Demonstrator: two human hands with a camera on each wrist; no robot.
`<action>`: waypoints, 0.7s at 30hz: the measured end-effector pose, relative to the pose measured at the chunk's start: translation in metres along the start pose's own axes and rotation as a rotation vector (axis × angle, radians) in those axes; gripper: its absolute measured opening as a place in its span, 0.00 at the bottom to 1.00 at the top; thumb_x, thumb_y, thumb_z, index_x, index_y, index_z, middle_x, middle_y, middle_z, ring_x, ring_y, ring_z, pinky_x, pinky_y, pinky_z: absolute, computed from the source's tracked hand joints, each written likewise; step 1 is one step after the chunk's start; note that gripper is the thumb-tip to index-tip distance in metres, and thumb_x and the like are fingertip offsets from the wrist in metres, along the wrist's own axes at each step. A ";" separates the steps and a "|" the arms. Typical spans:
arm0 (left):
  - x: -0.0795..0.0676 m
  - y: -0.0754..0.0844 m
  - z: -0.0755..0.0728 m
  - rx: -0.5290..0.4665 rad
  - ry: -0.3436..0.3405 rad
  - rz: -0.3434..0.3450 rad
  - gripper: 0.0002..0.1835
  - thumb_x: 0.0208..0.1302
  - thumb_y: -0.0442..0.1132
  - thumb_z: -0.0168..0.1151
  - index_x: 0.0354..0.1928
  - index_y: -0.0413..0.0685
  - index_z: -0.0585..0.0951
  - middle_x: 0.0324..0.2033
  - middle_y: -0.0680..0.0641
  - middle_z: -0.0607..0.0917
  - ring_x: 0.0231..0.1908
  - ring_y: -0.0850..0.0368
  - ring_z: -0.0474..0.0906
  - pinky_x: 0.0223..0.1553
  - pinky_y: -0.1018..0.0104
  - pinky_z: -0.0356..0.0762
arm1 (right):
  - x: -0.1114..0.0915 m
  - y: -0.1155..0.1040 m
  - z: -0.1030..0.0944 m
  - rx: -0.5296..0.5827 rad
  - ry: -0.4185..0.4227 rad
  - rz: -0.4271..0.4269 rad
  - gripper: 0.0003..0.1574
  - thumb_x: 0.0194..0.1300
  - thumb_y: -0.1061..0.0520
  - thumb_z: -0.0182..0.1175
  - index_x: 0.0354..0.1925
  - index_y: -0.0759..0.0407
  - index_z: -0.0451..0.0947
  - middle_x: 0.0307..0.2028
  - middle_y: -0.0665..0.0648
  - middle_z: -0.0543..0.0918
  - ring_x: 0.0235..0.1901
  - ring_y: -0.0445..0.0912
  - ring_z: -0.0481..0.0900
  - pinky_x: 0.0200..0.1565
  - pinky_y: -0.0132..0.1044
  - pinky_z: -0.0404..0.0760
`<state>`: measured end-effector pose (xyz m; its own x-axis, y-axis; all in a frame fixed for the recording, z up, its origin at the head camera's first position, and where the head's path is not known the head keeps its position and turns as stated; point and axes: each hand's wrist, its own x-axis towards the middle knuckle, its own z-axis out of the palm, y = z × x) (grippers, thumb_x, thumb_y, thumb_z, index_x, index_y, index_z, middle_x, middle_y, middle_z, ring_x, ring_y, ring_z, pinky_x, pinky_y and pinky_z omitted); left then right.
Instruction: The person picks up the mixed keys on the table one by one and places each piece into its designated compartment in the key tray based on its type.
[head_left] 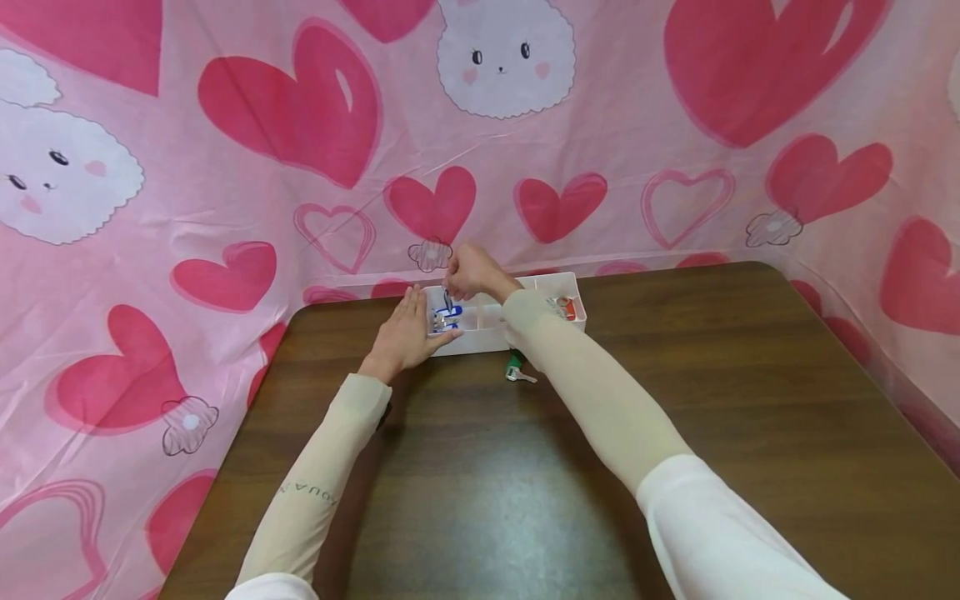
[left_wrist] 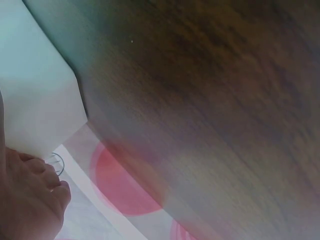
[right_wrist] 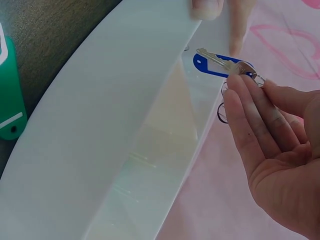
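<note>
A white divided box [head_left: 480,342] stands at the far side of the table. My right hand [head_left: 471,271] is over its left compartment. Between thumb and fingers it pinches the ring of a key [right_wrist: 212,57], with a blue tag [right_wrist: 202,65] right behind the key. My left hand [head_left: 405,333] rests against the left end of the box, fingers straight and thumb spread along the front wall. Inside that compartment lie blue-and-white tags [head_left: 447,313] with silvery keys. In the left wrist view, the fingers [left_wrist: 47,175] lie beside the white box wall [left_wrist: 45,100].
A key with a green tag [head_left: 514,367] lies on the wooden table [head_left: 480,483], just in front of the box. The right compartment holds a red-orange tag [head_left: 568,308] and metal pieces. Close behind the box hangs a pink cloth [head_left: 495,150] with hearts.
</note>
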<state>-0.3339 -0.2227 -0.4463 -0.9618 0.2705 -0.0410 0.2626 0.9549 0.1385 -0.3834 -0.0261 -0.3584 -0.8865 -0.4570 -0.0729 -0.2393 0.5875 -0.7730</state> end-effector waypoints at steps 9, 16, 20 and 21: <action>-0.001 0.000 0.000 0.003 0.004 0.003 0.67 0.63 0.85 0.42 0.84 0.36 0.44 0.85 0.37 0.44 0.86 0.41 0.39 0.84 0.47 0.50 | 0.002 0.002 0.004 0.028 0.007 -0.005 0.12 0.74 0.62 0.63 0.46 0.70 0.88 0.39 0.65 0.91 0.41 0.58 0.91 0.45 0.45 0.92; -0.002 0.001 -0.002 -0.001 0.000 0.003 0.67 0.63 0.85 0.43 0.84 0.36 0.44 0.85 0.37 0.43 0.86 0.41 0.39 0.84 0.46 0.50 | 0.000 0.001 0.005 0.022 0.025 -0.013 0.11 0.74 0.61 0.63 0.46 0.68 0.88 0.40 0.64 0.90 0.41 0.56 0.92 0.39 0.36 0.91; -0.001 0.001 -0.002 -0.003 -0.001 -0.004 0.67 0.63 0.85 0.44 0.84 0.36 0.44 0.85 0.37 0.43 0.86 0.41 0.38 0.84 0.46 0.50 | -0.003 0.000 0.003 0.032 0.034 -0.019 0.10 0.73 0.61 0.63 0.44 0.66 0.88 0.40 0.63 0.90 0.42 0.57 0.92 0.40 0.36 0.91; -0.001 0.001 -0.002 0.000 -0.001 -0.005 0.67 0.63 0.84 0.44 0.84 0.36 0.44 0.85 0.37 0.43 0.86 0.41 0.38 0.83 0.46 0.50 | -0.003 0.000 0.002 0.035 0.035 -0.021 0.10 0.73 0.61 0.63 0.44 0.66 0.88 0.40 0.63 0.90 0.42 0.58 0.91 0.41 0.38 0.91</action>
<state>-0.3326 -0.2221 -0.4444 -0.9632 0.2655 -0.0426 0.2575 0.9564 0.1380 -0.3797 -0.0258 -0.3594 -0.8950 -0.4448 -0.0350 -0.2442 0.5540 -0.7959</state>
